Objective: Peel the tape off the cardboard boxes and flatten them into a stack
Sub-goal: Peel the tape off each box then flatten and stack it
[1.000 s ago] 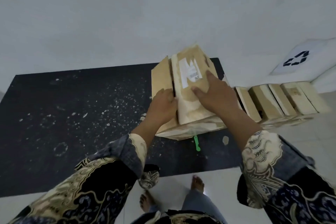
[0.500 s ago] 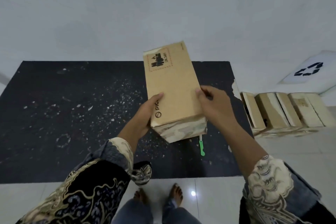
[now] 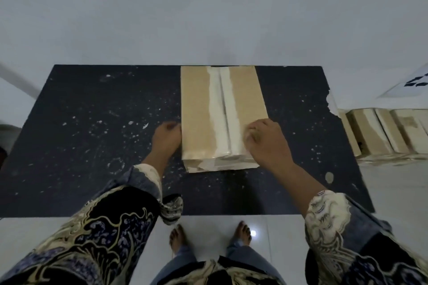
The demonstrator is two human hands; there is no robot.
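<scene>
A brown cardboard box [image 3: 199, 111] lies flat on the black mat [image 3: 92, 122], its long seam facing up. A pale strip of tape [image 3: 222, 109] runs along that seam and wraps over the near end. My left hand [image 3: 165, 139] is against the box's left side near the front corner, fingers curled onto it. My right hand [image 3: 268, 143] sits over the top right edge near the front, its bent fingertips on the top face just right of the tape. Whether they pinch the tape is unclear.
Several more cardboard boxes [image 3: 382, 132] stand in a row on the white floor to the right of the mat. A white sheet with a recycling symbol [image 3: 416, 85] lies behind them. My bare feet [image 3: 178, 236] are at the mat's near edge. Paper scraps dot the mat.
The box was lifted and turned in both hands, and it now lies on the mat with the taped seam up. Both hands stay at its near end.
</scene>
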